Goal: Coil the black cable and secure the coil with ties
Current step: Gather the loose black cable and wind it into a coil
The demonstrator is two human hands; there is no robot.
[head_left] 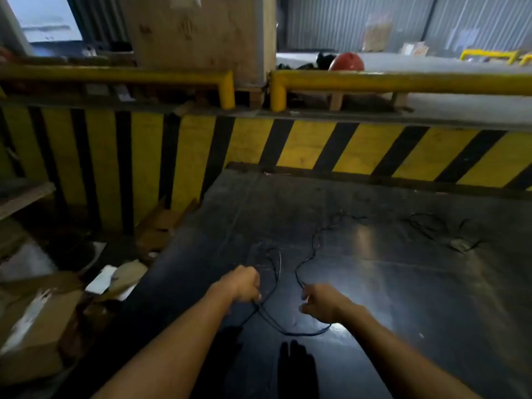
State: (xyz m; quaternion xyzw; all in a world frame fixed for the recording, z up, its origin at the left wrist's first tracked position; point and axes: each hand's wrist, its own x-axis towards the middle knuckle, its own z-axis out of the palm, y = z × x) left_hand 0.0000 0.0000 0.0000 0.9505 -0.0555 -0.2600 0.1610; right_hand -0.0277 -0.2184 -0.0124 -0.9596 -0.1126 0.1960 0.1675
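A thin black cable (313, 249) snakes over the dark floor plate (374, 283) from the far right toward me. My left hand (244, 283) is closed into a fist around a loop of the cable, whose strands hang and cross just below it. My right hand (319, 302) pinches another stretch of the same cable between curled fingers. A slack bend of cable (302, 333) droops between the two hands. The cable's far end lies tangled near a pale object (460, 244) on the plate. No ties are visible.
A yellow and black striped wall (316, 145) borders the plate at the back and left, topped by yellow rails (403, 82). Cardboard boxes and scraps (37, 326) fill the pit on the left. A red helmet (347, 63) rests beyond the rail.
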